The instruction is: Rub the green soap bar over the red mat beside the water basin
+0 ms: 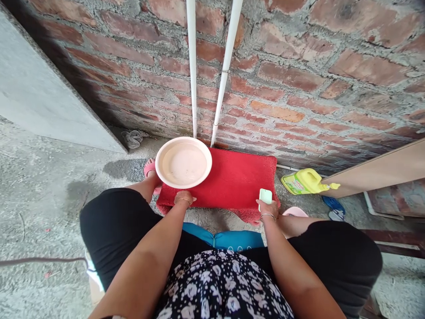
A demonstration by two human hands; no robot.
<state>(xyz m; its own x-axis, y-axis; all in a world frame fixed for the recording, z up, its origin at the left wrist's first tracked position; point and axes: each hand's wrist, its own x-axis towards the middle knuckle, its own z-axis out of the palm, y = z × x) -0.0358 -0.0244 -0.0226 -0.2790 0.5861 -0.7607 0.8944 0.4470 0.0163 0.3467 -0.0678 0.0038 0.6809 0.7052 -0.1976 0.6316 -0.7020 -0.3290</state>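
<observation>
The person is wearing a black top scattered with pale flowers and small white dots. Plain black trousers are covering the thighs and ending around the knees. A thin bracelet is circling the left wrist, a slim bangle is ringing the right, and a coral-pink slipper is showing on the left foot.

Bright lt, dk shadow by panel, wide-angle stretch @ edges, mostly sharp
</observation>
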